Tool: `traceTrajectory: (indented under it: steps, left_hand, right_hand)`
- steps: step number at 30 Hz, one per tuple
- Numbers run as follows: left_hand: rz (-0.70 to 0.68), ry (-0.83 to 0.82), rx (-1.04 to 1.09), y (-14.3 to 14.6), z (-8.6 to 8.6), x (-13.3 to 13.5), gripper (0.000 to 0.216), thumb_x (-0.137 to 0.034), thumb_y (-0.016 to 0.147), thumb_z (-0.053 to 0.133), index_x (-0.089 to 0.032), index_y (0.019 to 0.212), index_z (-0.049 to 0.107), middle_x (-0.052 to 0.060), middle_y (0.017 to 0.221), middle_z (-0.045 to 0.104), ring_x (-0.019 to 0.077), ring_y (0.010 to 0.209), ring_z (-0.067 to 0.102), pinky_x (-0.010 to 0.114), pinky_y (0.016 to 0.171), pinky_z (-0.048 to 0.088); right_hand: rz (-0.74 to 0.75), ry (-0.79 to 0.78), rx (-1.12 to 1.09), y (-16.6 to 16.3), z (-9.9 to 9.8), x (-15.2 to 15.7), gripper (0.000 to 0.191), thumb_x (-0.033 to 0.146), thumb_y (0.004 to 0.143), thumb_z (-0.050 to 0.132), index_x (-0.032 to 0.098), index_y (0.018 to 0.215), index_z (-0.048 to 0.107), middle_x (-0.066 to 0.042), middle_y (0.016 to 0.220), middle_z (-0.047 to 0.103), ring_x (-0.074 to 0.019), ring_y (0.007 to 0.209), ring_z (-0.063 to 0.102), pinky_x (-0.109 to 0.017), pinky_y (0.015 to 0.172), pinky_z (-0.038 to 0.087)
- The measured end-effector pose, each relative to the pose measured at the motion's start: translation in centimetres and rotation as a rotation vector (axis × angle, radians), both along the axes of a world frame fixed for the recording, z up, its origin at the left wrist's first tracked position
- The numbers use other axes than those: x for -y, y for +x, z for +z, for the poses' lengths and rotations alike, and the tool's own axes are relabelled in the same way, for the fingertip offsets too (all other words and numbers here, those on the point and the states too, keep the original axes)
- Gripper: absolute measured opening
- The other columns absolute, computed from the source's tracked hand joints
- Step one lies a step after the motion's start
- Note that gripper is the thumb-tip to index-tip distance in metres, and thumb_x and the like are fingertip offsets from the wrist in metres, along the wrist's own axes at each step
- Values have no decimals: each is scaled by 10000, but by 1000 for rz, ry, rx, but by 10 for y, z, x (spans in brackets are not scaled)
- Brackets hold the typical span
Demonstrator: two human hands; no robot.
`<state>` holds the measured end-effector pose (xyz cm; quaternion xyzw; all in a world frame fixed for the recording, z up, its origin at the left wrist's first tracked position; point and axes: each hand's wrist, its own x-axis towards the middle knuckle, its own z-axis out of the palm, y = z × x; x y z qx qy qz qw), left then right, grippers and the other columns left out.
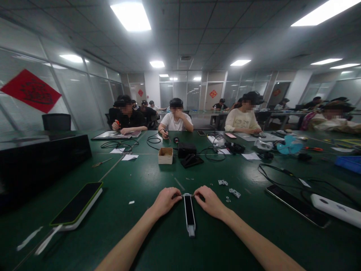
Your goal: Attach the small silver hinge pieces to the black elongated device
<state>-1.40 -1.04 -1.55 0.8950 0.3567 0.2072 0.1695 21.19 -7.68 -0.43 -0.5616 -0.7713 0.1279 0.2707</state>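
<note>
A narrow black-and-white device [189, 212] lies lengthwise on the green table [141, 226] right in front of me. My left hand [166, 200] rests at the left of its far end, fingers curled and pinched there. My right hand [209, 201] mirrors it on the right side, fingers likewise closed at that far end. A thin rod or pin seems to run between my fingertips across the device's tip; it is too small to make out. A few small white parts [234, 192] lie just beyond my right hand.
A tablet in a green-edged case [76, 205] lies at left, a phone [297, 205] and white power bank [337, 209] with cables at right. A small cardboard box [165, 155] and black gear [187, 152] sit farther back. Several people work across the table.
</note>
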Motion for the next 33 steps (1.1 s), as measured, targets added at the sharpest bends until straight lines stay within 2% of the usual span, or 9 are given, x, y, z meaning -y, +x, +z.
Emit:
traceTrajectory:
  steps: [8, 15, 19, 23, 27, 30, 33]
  left_hand:
    - [13, -20, -31, 1, 8, 4, 139, -300, 869, 561, -188, 913, 630, 12, 889, 649, 164, 797, 584, 263, 722, 428]
    - [17, -1, -24, 2, 8, 5, 136, -299, 855, 585, -192, 926, 629, 6, 885, 647, 168, 808, 587, 276, 752, 425]
    - [14, -2, -29, 2, 8, 5, 142, -303, 856, 585, -195, 938, 626, 1, 893, 643, 163, 792, 583, 282, 760, 424]
    - [15, -6, -44, 1, 6, 4, 146, -310, 861, 570, -198, 940, 621, 0, 877, 633, 161, 778, 576, 282, 743, 426]
    - [9, -4, -49, 0, 2, 1, 169, -322, 862, 567, -200, 967, 615, 4, 900, 630, 160, 788, 575, 282, 745, 426]
    - [9, -20, -52, 0, 1, 0, 175, -326, 855, 573, -198, 966, 618, 5, 896, 627, 159, 775, 574, 279, 728, 427]
    - [-4, -36, -43, 0, 2, 0, 182, -331, 863, 561, -201, 978, 616, 6, 912, 625, 159, 789, 575, 277, 733, 431]
  right_hand:
    - [5, 13, 26, -2, 4, 1, 169, 231, 871, 471, 180, 883, 631, -44, 847, 609, -172, 791, 539, -316, 730, 454]
    - [11, -5, 12, -2, 2, 1, 173, 233, 878, 466, 182, 898, 630, -41, 870, 616, -163, 796, 547, -308, 726, 460]
    - [21, 36, 62, 1, 4, 0, 172, 238, 872, 472, 187, 898, 634, -39, 869, 622, -167, 798, 550, -309, 721, 457]
    - [-16, 156, 173, 22, 15, -4, 179, 236, 867, 471, 179, 935, 626, -58, 910, 635, -189, 843, 553, -338, 769, 440]
    - [-180, 227, 290, 57, 29, -7, 203, 225, 874, 440, 176, 924, 631, -78, 920, 636, -205, 862, 556, -338, 788, 425]
    - [-254, 151, 372, 81, 36, -8, 195, 235, 863, 451, 184, 896, 636, -73, 896, 637, -203, 845, 568, -316, 764, 423]
    - [-296, -29, 381, 99, 38, -8, 181, 257, 848, 478, 196, 879, 646, -65, 873, 643, -191, 804, 589, -278, 684, 420]
